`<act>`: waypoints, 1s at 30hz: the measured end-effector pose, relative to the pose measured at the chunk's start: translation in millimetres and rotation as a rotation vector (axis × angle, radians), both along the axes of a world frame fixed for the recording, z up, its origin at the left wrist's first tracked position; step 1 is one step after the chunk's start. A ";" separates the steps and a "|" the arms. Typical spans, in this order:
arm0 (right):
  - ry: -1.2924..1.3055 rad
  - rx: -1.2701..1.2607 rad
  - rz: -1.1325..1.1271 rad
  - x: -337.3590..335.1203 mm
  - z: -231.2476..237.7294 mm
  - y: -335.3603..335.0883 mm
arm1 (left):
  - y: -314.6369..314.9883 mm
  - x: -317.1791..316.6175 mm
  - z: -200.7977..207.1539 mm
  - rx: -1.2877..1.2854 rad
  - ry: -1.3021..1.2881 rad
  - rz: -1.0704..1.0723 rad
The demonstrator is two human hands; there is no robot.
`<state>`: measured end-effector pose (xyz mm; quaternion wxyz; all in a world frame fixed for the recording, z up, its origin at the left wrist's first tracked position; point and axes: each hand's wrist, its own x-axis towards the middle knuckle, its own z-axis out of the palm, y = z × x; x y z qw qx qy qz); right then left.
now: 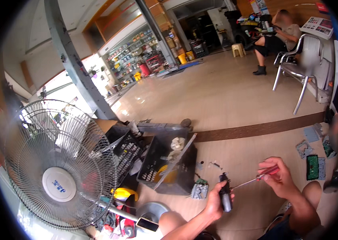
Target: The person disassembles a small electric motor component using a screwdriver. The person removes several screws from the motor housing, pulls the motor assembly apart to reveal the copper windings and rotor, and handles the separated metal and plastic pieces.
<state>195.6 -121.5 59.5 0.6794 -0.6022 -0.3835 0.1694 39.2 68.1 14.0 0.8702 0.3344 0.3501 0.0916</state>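
Observation:
My left hand [215, 203] is closed around a black cylindrical part [225, 197] with a small metal tip at its top; the exact kind is unclear. In my right hand [279, 180] is a screwdriver [268, 173] with a red handle. Its metal shaft points left, and the tip is at or close to the side of the black part; contact is hard to make out. Just left of my left hand, a small circuit board with a grey metal piece [200, 190] lies on the floor. Several small loose parts [215, 165] lie beyond it.
A black plastic crate [185, 182] stands front left, beside a large floor fan [59, 184]. Below them are a grey basin [159, 207] and a phone [147, 224]. Green circuit boards [313, 168] lie right, near another person's shoe [332, 185]. Farther back are a metal chair [297, 70] and a seated person [289, 34].

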 end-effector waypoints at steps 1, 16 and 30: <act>0.093 0.015 0.025 0.0 -0.4 -1.7 | -2.0 0.7 1.5 0.001 0.008 0.000; 0.048 0.020 0.010 4.8 -5.4 -4.0 | -4.4 1.7 -7.6 0.006 0.029 -0.032; -0.009 -0.067 0.052 9.1 -12.2 -6.4 | -4.2 -3.2 -1.2 0.016 0.026 -0.013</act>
